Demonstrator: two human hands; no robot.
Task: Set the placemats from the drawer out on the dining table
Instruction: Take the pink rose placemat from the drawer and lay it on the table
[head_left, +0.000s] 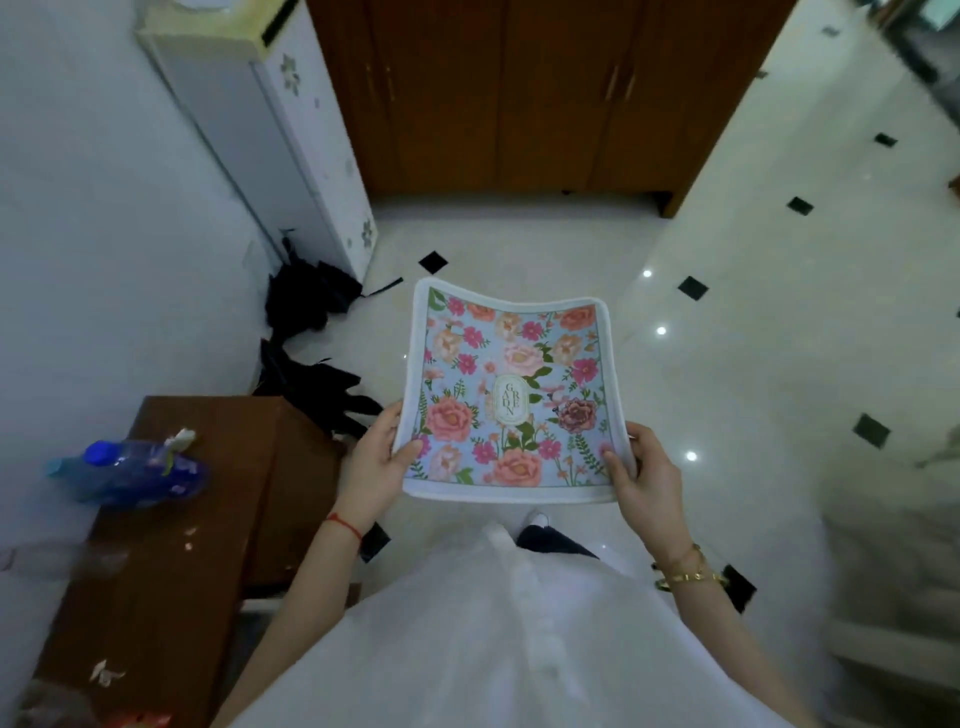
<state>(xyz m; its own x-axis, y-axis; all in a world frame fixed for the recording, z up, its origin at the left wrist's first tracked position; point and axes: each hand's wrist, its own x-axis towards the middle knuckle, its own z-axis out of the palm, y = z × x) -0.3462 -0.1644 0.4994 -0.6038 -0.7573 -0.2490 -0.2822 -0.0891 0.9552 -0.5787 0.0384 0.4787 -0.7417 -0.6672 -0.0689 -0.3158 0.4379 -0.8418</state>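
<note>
**Flowery Placemat Held Up in Two Hands**

A person stood on a shiny white tiled floor with small black diamonds and held a soft blue placemat with pink and orange flowers and a white edge. The placemat was up in the air, between the two hands, and it stretched away from the person. It sagged a little in the middle.

The left hand pinched the near left side of the placemat. Its thumb lay on top of the flowers and its fingers were tucked under the edge. The right hand pinched the near right side the same way, thumb on top, fingers below. Both hands were closed on the mat. A red string band went round the left wrist. Gold bracelets went round the right wrist.

To the left of the left hand stood a brown wooden table with a blue plastic bottle lying on it. Past the left hand, some black floppy things lay on the floor by the wall; I cannot tell what they were. Beyond them stood a tall white cabinet with little flower marks. Far past the placemat was a big brown wooden cupboard.
</note>
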